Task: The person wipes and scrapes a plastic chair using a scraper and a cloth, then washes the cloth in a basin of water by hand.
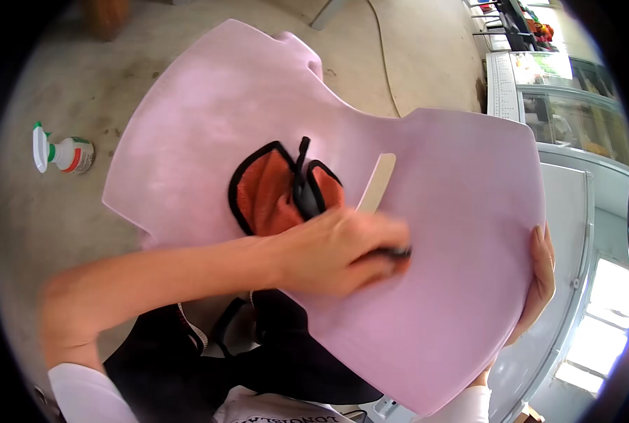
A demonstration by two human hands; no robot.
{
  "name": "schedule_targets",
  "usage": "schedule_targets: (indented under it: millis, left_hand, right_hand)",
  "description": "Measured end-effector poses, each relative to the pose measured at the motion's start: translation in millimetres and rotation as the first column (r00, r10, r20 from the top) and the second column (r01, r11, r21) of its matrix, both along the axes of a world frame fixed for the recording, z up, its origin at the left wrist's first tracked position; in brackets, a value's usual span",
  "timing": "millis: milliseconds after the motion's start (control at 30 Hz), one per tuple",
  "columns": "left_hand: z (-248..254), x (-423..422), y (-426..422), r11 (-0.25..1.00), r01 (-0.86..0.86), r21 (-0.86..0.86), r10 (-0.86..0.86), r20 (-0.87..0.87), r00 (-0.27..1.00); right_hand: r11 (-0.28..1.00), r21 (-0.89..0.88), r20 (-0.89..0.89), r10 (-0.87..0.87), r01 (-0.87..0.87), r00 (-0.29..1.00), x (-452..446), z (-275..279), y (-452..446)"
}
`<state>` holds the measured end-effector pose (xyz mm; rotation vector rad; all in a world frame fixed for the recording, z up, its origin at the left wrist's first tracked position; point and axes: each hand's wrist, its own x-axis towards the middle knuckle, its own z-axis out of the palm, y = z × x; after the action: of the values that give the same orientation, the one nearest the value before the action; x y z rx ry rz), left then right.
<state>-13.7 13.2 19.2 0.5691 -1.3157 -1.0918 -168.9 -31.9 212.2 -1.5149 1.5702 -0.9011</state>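
Note:
A large pink moulded panel (462,176) fills the middle of the view, above my lap. My left hand (349,250) is over its centre, blurred, with fingers closed round a small dark and orange item, mostly hidden. Beside that hand, an orange cloth piece with black edging (265,190) rests on the panel, with a black strap and a dark part in it. A flat beige strip (380,183) lies just above my knuckles, its lower end hidden. At the panel's right edge, my right hand (536,285) grips the rim, its fingers partly hidden.
A spray bottle (75,155) with a green and white head is on the concrete floor (46,233) at the left. A cable (383,56) runs along the floor beyond the panel. Glass-fronted cabinets (575,123) and a white board (564,211) stand at the right.

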Motion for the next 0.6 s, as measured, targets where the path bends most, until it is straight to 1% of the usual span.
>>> schedule_targets:
  millis: [33,67,100,167,200,233,267,300,367,400,433,467,500,533,567,600]
  left_hand:
    - [-2.0,-4.4,-12.0,0.985,-0.170,-0.008,0.171,0.049,0.984]
    - [12.6,4.1,-22.1,0.946,-0.077,0.315,0.066,0.046,0.997]
    - [13.1,6.8,-31.8,0.943,-0.119,0.310,0.107,0.053,0.993]
    - [16.4,9.0,-27.1,0.926,-0.103,0.363,0.072,0.097,0.993]
    - [12.6,6.6,-18.9,0.986,-0.024,0.164,0.013,0.069,0.998]
    - [10.2,4.1,-6.7,0.998,0.044,-0.042,-0.042,0.055,0.998]
    - [17.4,11.2,8.9,0.980,0.200,-0.006,-0.200,0.044,0.979]
    - [20.4,13.7,9.9,0.977,0.213,0.002,-0.213,0.045,0.976]
    - [23.0,17.1,8.3,0.950,0.298,0.095,-0.301,0.019,0.953]
    - [24.2,7.2,-0.3,0.992,0.080,0.101,-0.087,0.066,0.994]
    - [23.7,-2.2,-14.7,0.992,0.079,0.102,-0.086,0.062,0.994]
    - [24.5,-7.6,-35.0,0.982,-0.117,0.150,0.114,0.029,0.993]
    - [23.8,-10.4,-45.5,0.931,-0.304,0.200,0.309,0.007,0.951]
    - [20.5,-13.4,-44.2,0.934,-0.299,0.195,0.305,0.001,0.952]
    - [16.7,-15.8,-41.7,0.940,-0.327,0.095,0.328,0.007,0.945]
    - [18.9,-12.6,-37.5,0.934,-0.357,-0.006,0.357,0.010,0.934]
  right_hand:
    - [1.000,0.025,0.003,0.014,-0.014,1.000,0.8,0.7,0.5]
    - [0.998,0.051,0.006,0.028,-0.028,1.000,1.5,1.2,0.8]
    - [1.000,0.020,-0.033,-0.023,0.024,0.999,6.5,-1.0,3.0]
    - [0.996,-0.013,-0.074,-0.091,0.090,0.993,9.4,-4.2,9.7]
    - [0.992,-0.063,-0.099,-0.118,0.112,0.988,9.2,-7.4,10.3]
    - [0.989,-0.086,-0.108,-0.128,0.119,0.986,9.3,-7.9,7.9]
    - [0.986,-0.109,-0.118,-0.138,0.125,0.983,9.9,-8.2,5.1]
    - [0.993,-0.069,-0.092,-0.105,0.099,0.990,9.9,-7.0,5.7]
    - [0.998,-0.031,-0.059,-0.065,0.063,0.996,6.4,-5.9,3.6]
    - [1.000,-0.007,-0.055,-0.019,0.019,0.998,3.5,-3.9,1.9]
    - [1.000,0.005,-0.060,0.006,-0.006,0.998,4.0,-3.3,3.2]
    - [0.999,0.017,-0.064,0.031,-0.030,0.997,4.3,-2.8,4.5]
    - [0.999,-0.044,-0.065,-0.017,0.015,0.998,8.4,-6.8,7.5]
    - [0.996,-0.080,-0.066,-0.048,0.042,0.997,10.3,-10.7,10.1]
    - [0.991,-0.115,-0.066,-0.078,0.070,0.995,12.3,-14.6,12.6]
    - [0.973,-0.228,-0.157,-0.053,0.016,0.986,12.7,-19.3,11.9]
